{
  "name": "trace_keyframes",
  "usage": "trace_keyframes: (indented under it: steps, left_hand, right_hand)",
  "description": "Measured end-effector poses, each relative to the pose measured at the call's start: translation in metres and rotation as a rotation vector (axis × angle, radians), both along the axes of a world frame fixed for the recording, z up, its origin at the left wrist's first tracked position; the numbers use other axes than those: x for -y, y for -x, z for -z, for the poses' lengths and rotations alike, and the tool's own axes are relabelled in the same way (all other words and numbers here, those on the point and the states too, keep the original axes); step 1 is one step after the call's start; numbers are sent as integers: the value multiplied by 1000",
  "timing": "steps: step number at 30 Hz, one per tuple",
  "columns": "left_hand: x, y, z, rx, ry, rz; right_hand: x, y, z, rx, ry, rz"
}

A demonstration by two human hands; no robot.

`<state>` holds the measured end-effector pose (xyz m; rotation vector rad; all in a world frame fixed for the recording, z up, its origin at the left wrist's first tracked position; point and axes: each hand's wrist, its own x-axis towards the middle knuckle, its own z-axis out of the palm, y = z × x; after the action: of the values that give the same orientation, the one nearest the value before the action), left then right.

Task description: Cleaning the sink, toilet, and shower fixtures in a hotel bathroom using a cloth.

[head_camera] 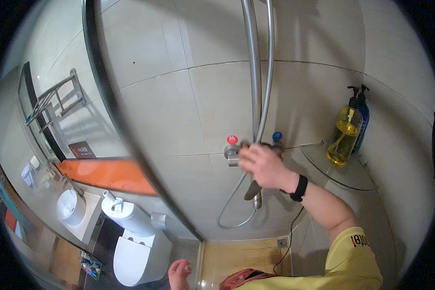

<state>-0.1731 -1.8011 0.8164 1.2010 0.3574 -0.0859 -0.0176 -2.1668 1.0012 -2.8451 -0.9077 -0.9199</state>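
My right hand [262, 165], blurred and wearing a black wristband [299, 188], is at the shower mixer valve [233, 159] on the tiled wall. Something dark brown shows behind its fingers; whether the hand grips it or only touches the valve cannot be told. Below the hand are a lever handle [253, 190] and a looped metal shower hose [235, 226]. A steel riser pipe [253, 72] runs upward from the valve. Low in the view, my left hand [180, 272] has curled fingers, away from the wall; its contents are unclear.
A glass corner shelf [342, 179] at right holds a yellow pump bottle [342, 139] and a blue pump bottle [362, 123]. Left of the dark-edged partition [130, 141] are a toilet [134, 257], a washbasin [71, 208] and a steel towel rack [59, 96]. A cord [293, 226] hangs near the floor drain [282, 243].
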Motion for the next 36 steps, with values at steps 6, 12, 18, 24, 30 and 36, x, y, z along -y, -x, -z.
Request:
trace_keyframes:
  steps: [6,12,18,24,30,36]
  left_hand:
    - [12,0,15,-28,48,5]
    - [-4,24,42,-75,136,-82]
    - [-26,51,79,-162,198,-181]
    - [-44,104,109,-282,304,-423]
    - [-45,157,112,-224,503,-380]
    - [-32,198,105,-270,446,-613]
  right_hand:
    - [20,32,-19,-188,-656,-319]
    - [55,26,-27,251,-943,48]
    - [53,-11,26,-91,-497,189]
    - [50,24,98,105,-810,51]
    - [-5,79,126,-10,-975,-2]
    - [-23,53,111,233,-410,205]
